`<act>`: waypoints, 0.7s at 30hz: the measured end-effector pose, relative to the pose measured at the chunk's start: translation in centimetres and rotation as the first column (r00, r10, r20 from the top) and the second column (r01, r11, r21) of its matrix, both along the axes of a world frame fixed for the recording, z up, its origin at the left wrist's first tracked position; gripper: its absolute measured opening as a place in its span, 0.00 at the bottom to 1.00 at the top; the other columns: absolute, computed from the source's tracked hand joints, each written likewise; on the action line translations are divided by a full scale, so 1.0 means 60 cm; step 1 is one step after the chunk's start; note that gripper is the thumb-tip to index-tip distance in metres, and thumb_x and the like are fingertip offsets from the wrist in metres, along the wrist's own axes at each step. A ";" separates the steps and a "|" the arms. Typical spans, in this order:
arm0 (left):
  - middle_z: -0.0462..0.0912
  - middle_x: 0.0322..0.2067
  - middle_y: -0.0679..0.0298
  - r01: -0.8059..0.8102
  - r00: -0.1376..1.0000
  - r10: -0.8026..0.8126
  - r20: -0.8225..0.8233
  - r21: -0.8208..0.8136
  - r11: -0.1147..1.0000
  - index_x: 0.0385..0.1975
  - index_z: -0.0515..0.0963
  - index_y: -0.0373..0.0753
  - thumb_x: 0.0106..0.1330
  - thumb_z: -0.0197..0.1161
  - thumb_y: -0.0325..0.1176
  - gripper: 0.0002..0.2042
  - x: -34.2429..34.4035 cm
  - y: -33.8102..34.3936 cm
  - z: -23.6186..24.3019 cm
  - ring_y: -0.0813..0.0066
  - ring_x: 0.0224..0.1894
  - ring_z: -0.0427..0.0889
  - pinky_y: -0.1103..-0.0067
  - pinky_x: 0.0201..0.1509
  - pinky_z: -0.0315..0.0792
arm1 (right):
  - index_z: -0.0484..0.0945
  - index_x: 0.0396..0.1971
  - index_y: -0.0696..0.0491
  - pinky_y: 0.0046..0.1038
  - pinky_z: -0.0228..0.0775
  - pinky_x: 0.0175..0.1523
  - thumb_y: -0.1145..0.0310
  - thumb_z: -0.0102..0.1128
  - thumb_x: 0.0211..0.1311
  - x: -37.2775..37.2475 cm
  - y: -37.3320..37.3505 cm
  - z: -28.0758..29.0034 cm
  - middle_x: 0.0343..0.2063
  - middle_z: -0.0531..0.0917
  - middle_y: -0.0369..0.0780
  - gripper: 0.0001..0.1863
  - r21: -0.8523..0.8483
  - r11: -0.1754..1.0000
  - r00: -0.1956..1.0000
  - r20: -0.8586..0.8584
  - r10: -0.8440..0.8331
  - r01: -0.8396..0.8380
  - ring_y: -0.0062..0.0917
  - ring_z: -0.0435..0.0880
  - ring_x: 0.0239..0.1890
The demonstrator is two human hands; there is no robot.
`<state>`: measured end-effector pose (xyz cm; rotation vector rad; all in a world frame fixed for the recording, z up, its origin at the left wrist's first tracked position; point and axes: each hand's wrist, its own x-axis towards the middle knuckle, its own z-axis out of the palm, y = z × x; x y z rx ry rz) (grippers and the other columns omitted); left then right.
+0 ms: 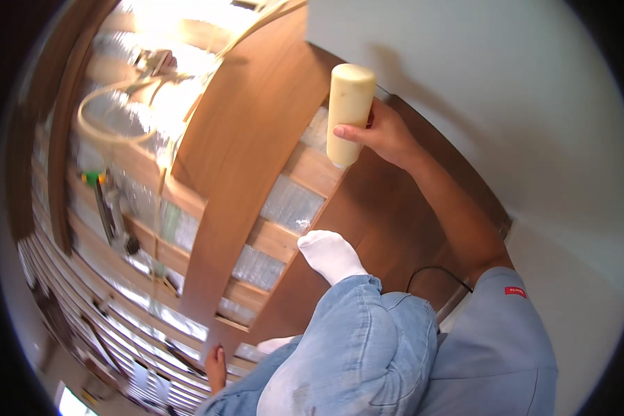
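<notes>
My right hand (pixel 381 132) is closed around a pale yellow squeeze bottle (pixel 352 90). The bottle is tipped with its narrow end down, above the edge of the laid brown floorboards (pixel 367 208). At the lower left, my left hand (pixel 216 367) is curled beside the near end of a loose brown floorboard (pixel 239 201); whether it grips that board is hidden. The loose board lies across pale wooden joists (pixel 270 239), with a gap between it and the laid boards. My white-socked foot (pixel 329 253) rests at the laid boards' edge.
Silvery sheeting (pixel 291 201) shows between the joists. A cream hose (pixel 111 135) loops at the upper left, near a dark long-shaped tool (pixel 106 211) with a green part. A white wall (pixel 492 76) bounds the right side. A thin black cord (pixel 437 269) curves beside my knee.
</notes>
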<state>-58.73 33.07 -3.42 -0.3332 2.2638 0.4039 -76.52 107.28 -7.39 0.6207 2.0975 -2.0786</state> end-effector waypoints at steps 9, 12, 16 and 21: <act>0.89 0.39 0.55 -0.333 0.941 0.336 -0.038 0.074 0.940 0.55 0.83 0.34 0.79 0.59 0.35 0.14 0.128 0.085 -0.030 0.69 0.40 0.87 0.73 0.50 0.79 | 0.73 0.63 0.57 0.36 0.74 0.65 0.51 0.81 0.56 -0.022 -0.141 -0.028 0.54 0.83 0.43 0.40 -0.044 0.929 0.910 0.189 0.370 -0.368 0.30 0.81 0.59; 0.88 0.38 0.57 -0.389 0.920 0.392 0.005 0.139 0.911 0.55 0.83 0.33 0.80 0.57 0.33 0.14 0.175 0.090 -0.038 0.72 0.39 0.86 0.75 0.48 0.79 | 0.74 0.61 0.57 0.38 0.76 0.63 0.55 0.80 0.57 -0.007 -0.171 -0.031 0.54 0.84 0.44 0.37 -0.078 0.937 0.916 0.199 0.349 -0.341 0.31 0.83 0.58; 0.88 0.39 0.57 -0.420 0.907 0.418 0.056 0.204 0.884 0.55 0.83 0.33 0.81 0.56 0.33 0.14 0.198 0.121 -0.062 0.72 0.39 0.85 0.76 0.47 0.80 | 0.73 0.62 0.57 0.37 0.76 0.64 0.57 0.80 0.58 0.003 -0.168 -0.036 0.56 0.83 0.43 0.37 -0.021 0.935 0.907 0.238 0.348 -0.354 0.31 0.82 0.59; 0.87 0.40 0.58 -0.470 0.883 0.457 0.111 0.186 0.863 0.56 0.82 0.34 0.81 0.56 0.33 0.13 0.193 0.137 -0.074 0.73 0.41 0.84 0.76 0.49 0.78 | 0.73 0.64 0.57 0.37 0.76 0.63 0.61 0.80 0.59 0.010 -0.166 -0.030 0.56 0.84 0.43 0.36 -0.065 0.949 0.931 0.185 0.315 -0.309 0.30 0.83 0.59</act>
